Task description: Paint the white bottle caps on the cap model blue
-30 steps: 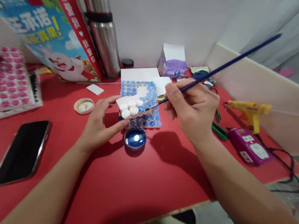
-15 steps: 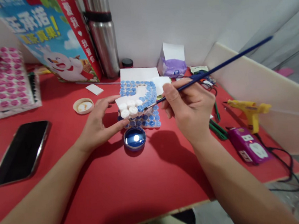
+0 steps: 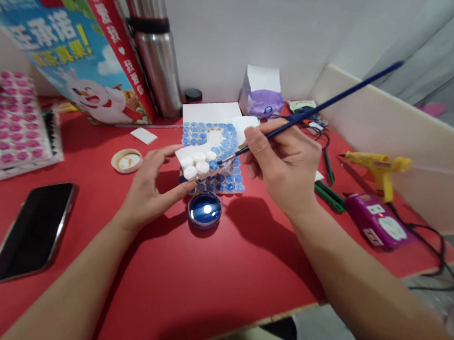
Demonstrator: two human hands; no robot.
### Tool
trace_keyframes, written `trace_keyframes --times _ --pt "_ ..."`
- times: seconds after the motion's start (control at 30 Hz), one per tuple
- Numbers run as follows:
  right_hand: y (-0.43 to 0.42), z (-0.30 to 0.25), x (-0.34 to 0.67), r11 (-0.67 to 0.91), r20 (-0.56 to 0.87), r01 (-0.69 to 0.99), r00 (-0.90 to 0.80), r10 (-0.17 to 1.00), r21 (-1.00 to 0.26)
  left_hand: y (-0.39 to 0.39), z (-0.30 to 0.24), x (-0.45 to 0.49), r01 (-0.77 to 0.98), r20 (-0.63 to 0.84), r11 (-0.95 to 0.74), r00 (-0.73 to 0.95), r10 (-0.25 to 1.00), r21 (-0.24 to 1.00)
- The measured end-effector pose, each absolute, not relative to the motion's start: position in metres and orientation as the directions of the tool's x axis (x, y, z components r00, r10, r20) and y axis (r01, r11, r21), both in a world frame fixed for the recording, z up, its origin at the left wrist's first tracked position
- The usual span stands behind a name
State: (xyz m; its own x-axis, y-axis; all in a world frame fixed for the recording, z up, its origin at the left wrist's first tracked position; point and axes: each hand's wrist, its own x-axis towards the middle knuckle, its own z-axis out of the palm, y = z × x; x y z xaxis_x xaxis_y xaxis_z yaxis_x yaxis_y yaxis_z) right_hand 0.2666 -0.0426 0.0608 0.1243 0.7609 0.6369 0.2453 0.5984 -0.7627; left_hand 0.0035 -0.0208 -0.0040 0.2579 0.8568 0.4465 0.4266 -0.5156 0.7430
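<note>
My right hand [image 3: 285, 166] pinches a long dark-blue paintbrush [image 3: 325, 103], its tip touching the small caps on a white card [image 3: 213, 158]. Most of those caps are painted blue; a few near the left edge remain white [image 3: 196, 162]. With thumb and fingers, my left hand [image 3: 150, 189] grips the left edge of that card. A small round pot of blue paint [image 3: 205, 210] sits just in front of the card on the red table [image 3: 190, 282].
A black phone [image 3: 32, 228] lies at the left, a tray of pink caps [image 3: 13, 119] behind it. A steel flask [image 3: 156, 53], a printed box [image 3: 77, 56], a small lid [image 3: 127, 160], a yellow glue gun [image 3: 376, 168] and a purple device [image 3: 376, 222] stand around.
My right hand and the brush have shifted slightly left, bringing the tip further onto the caps. My left hand has stayed put.
</note>
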Motion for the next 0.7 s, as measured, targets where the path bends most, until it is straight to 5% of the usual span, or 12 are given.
trace_keyframes --times 0.7 --pt "-0.0526 0.0672 0.2610 0.557 0.588 0.217 0.121 0.800 -0.802 -0.0205 -0.0027 0.0046 0.428 0.426 -0.492 0.246 0.871 0.758"
